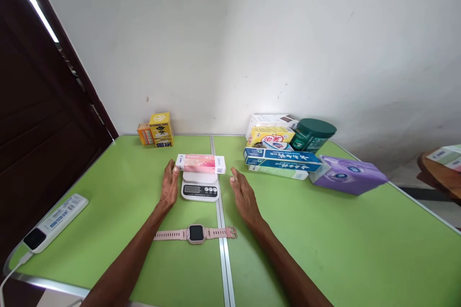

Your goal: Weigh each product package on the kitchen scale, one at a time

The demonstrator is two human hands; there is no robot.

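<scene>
A pink and white box [200, 163] lies crosswise on the platform of a white kitchen scale [200, 191]. The scale's display looks blank. My left hand [169, 185] is beside the left end of the box, fingers stretched out; whether it touches the box I cannot tell. To the right of the scale, my right hand [245, 196] is held with straight fingers, apart from the box. Neither hand holds anything. Between my forearms, in front of the scale, a pink-strapped smartwatch [196, 233] lies flat with a dark screen.
Yellow and orange small boxes [161, 129] stand at the back left. At the right are toothpaste boxes [283, 158], a yellow box [270, 135], a dark green tub [313, 134] and a purple tissue pack [348, 175]. A white device with a cable [55, 223] lies left on the green table [345, 244].
</scene>
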